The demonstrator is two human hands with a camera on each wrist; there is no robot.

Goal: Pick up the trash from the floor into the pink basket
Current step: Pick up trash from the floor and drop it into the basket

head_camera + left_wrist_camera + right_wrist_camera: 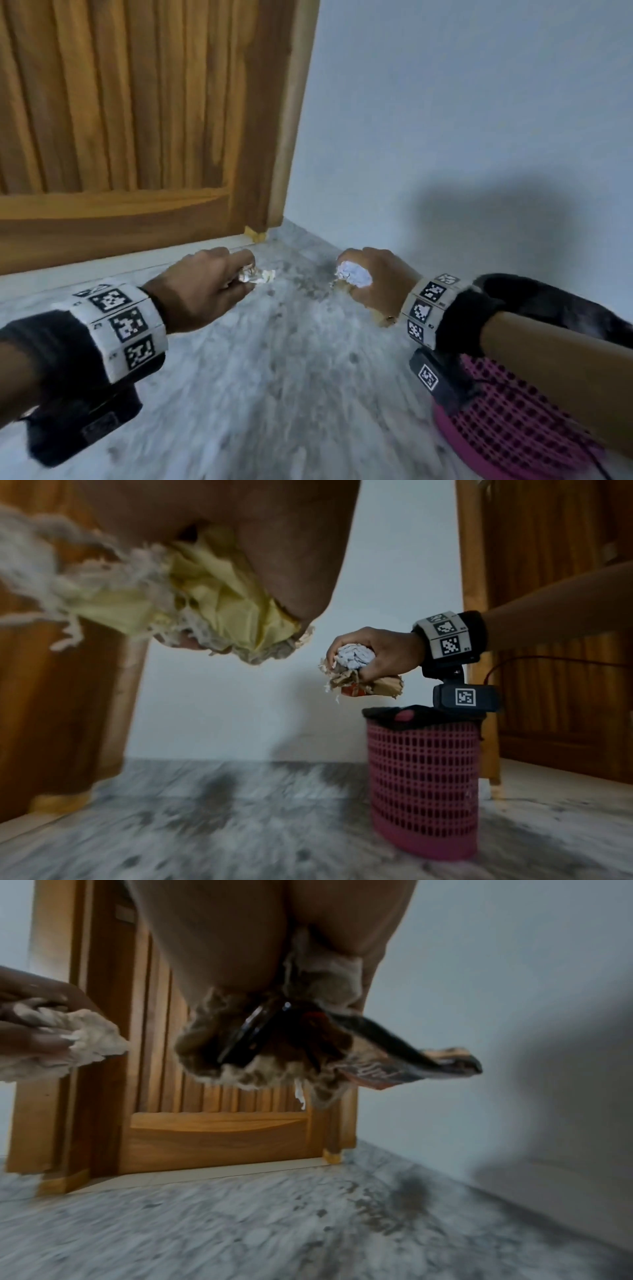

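Right now we have both fists full, held off the marbled grey floor (274, 359) with the pink basket (423, 783) as our marker. Our left hand (202, 284) has its fingers curled tight around a wad of torn paper (257, 275); the left wrist view shows it as crumpled yellow sheet with frayed whitish shreds (212, 599) spilling out past the fingers. This hand is well off to the left of the basket, nearer the wooden door (137, 120).

Our right hand (371, 277) is clenched around a mixed bundle: a white crumpled ball (354, 656) on top, brown torn paper and a bit of red wrapper (356, 688) hanging below it. From the right wrist camera we also see something dark and glossy among the shreds (246, 1034), and a printed wrapper (404, 1064) sticking out to the side; what the dark thing is we cannot tell. In the left wrist view this bundle hangs above the basket and slightly to its left, close to the rim but not touching it.

The basket stands upright on the floor near the pale wall (462, 120), with a dark liner (387, 714) folded over its rim. In the head view it sits under our right forearm.
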